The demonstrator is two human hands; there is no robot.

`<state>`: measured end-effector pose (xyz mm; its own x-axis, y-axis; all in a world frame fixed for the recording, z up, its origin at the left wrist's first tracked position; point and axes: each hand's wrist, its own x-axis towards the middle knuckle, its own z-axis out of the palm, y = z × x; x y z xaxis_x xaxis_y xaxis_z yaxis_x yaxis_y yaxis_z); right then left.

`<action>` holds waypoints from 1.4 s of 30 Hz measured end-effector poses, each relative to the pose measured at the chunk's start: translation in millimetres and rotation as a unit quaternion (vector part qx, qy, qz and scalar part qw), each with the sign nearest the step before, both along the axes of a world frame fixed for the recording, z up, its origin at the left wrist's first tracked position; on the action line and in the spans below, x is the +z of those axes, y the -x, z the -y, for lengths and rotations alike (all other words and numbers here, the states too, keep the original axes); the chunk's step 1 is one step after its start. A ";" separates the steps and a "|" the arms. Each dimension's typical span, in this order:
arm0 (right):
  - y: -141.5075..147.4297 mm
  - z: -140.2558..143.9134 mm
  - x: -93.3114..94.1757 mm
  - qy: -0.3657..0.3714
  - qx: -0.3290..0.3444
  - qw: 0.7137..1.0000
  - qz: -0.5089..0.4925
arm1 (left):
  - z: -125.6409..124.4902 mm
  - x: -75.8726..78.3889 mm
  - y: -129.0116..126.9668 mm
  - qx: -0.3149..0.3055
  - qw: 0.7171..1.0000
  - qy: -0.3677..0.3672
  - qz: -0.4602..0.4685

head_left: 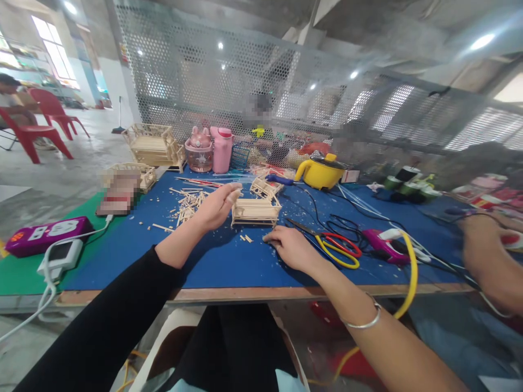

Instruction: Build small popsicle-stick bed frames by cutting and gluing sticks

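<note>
A: We are looking down at our left hand (216,207), sleeved in matte black, hovering palm-in beside the small stick-built frame (255,211). Fingers are loosely curled and spread, closing on nothing; the fingertips are sitting just beside the frame's left end, and we cannot tell if they are touching it.

B: And we are resting our right hand (291,247) flat on the blue felt-like table cover (229,261), fingers together, tips pressing down near a few loose wood chips (246,238). Whether a chip is pinned under them, we cannot tell. A thin silver bangle (363,321) is circling that wrist.

A: The frame is standing upright on the cover between both hands: pale, raw wood, boxy, slatted sides like a tiny crib. A second, tilted one (265,188) is lying just behind it.

B: We are noting a scatter of thin pale sticks (188,202) to the left, splintery and straight. To the right, scissors (337,245) with glossy red and yellow loop handles, then a magenta glue gun (386,245) with tangled black cables.

A: Farther back, a smooth yellow pot (321,171) and a pink rounded bottle (222,148) against perforated metal mesh
</note>
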<state>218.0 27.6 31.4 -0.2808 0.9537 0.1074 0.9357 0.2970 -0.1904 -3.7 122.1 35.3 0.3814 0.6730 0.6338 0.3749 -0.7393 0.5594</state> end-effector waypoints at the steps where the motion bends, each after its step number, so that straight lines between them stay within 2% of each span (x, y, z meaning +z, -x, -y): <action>1: -2.4 0.8 1.4 -0.001 -0.001 1.000 -0.010 | -0.5 -0.3 0.0 0.009 1.000 -0.004 0.002; 4: 1.9 2.2 4.3 -0.007 0.008 0.999 -0.034 | -1.6 -1.2 0.0 0.028 1.000 -0.010 0.004; 9: 16.3 -0.6 4.2 -0.004 0.039 0.999 -0.012 | -2.7 -0.9 1.4 0.045 0.999 -0.010 -0.002; 13: 0.4 2.1 12.3 0.010 0.032 0.999 -0.014 | -3.8 -0.2 2.2 0.053 0.999 -0.012 -0.005; 18: -20.2 20.8 15.9 -0.005 -0.064 0.998 -0.018 | -2.2 0.6 1.0 0.050 0.998 -0.024 -0.007; 22: -28.7 30.9 7.6 0.020 -0.048 0.999 -0.001 | -0.9 1.0 0.8 0.052 0.998 -0.018 -0.010; 26: -39.1 33.2 7.9 0.042 -0.057 0.997 0.007 | -1.2 1.5 0.9 0.054 0.998 -0.017 -0.006; 30: -29.1 32.5 8.7 -0.012 -0.027 1.000 -0.001 | -0.7 1.7 0.5 0.046 0.999 -0.013 -0.012; 33: -13.7 28.4 3.0 -0.015 -0.001 0.999 -0.045 | -1.2 0.8 1.0 0.047 0.999 -0.011 -0.010; 38: -6.3 22.7 -6.0 -0.013 -0.009 0.996 -0.092 | -1.6 0.1 1.6 0.049 0.999 -0.010 -0.009; 42: -10.5 18.7 -7.6 -0.034 -0.035 0.997 -0.059 | 0.4 1.9 0.8 0.046 0.999 -0.006 -0.015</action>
<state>228.5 9.0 23.9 -0.1955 0.9600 0.2003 0.9270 0.2475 -0.2817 -4.5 121.7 37.2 0.3367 0.6989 0.6310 0.4573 -0.7072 0.5392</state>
